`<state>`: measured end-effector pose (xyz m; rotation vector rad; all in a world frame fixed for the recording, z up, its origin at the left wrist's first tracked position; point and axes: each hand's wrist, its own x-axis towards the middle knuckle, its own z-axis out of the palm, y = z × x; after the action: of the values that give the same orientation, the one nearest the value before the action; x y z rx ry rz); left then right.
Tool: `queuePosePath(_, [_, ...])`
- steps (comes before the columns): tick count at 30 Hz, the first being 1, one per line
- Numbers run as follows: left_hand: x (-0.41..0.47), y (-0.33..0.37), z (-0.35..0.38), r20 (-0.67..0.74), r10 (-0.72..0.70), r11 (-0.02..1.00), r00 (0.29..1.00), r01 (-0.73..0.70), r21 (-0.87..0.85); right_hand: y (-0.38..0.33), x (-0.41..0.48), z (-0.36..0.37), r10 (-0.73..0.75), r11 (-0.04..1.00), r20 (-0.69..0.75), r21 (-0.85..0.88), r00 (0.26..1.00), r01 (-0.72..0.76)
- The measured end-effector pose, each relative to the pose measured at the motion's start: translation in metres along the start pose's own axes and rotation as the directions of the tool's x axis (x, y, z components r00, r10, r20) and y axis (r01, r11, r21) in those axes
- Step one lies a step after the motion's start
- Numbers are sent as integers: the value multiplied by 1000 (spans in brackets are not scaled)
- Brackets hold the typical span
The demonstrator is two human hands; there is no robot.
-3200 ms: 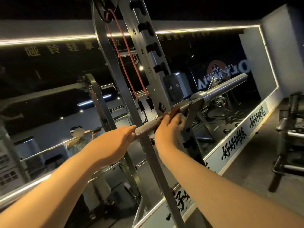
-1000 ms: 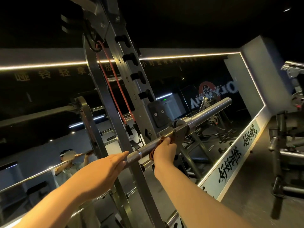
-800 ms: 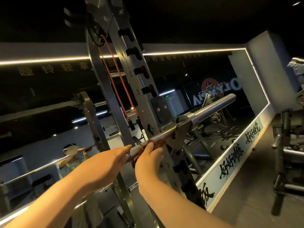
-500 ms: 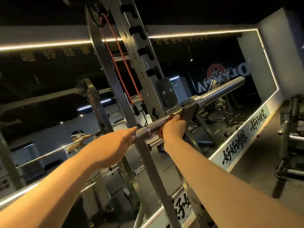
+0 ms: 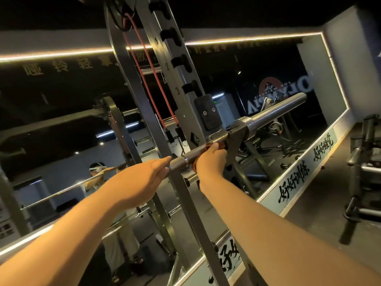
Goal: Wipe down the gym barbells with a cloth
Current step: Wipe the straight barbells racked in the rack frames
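Grip, right hand: clenched round the cloth, which is wrapped about the shaft of the barbell. The fist is set just beside the hook plate.
Grip, left hand: laid on the knurled shaft with the forefinger stretched along it. Whether the other fingers are curled underneath cannot be told.
Barbell position: held across the rack upright, with the bare sleeve projecting beyond the hook plate toward the mirror.
Step judged: the shaft is being wiped close to the collar.
Hazard, pinching: knuckles may be struck or nipped against the steel edge of the hook plate if the stroke is carried further outward.
Hazard, snagging: the cloth may be caught on the knurling, or trapped between shaft and plate, and dragged from the grip.
Hazard, unseating: the bar may be rolled off its rest if it is twisted during wiping while only lightly steadied by the left hand.
Hazard, omission: the strip shielded by the plate may be left unwiped.
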<state>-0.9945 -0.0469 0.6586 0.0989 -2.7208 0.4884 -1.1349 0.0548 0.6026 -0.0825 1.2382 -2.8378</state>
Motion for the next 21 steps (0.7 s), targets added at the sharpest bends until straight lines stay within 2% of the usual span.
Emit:
queuePosePath(4, [0,-1,0,9,3,1000,1000,-3,-17,-2,0,3,-53,997,-72,-61,996,49])
queuePosePath(6, [0,0,0,16,-1,1000,1000,1,-14,10,-25,12,-135,980,-40,-151,990,127])
queuePosePath(8, [0,1,-2,20,-13,1000,1000,13,-11,25,-52,21,-163,971,37,-171,986,167])
queuePosePath(10, [-3,0,-4,28,-34,999,999,35,-16,28,-61,26,-121,982,76,-133,990,131])
queuePosePath(14, [-20,-7,-10,54,-41,999,998,41,-4,12,-36,17,2,997,64,-75,998,3])
queuePosePath(18, [-49,-23,-18,134,-120,992,984,125,-30,0,-12,7,-40,996,-40,-85,998,37])
queuePosePath(21, [-57,-25,-17,100,-150,988,984,153,-21,1,-16,13,-83,992,-124,-108,989,70])
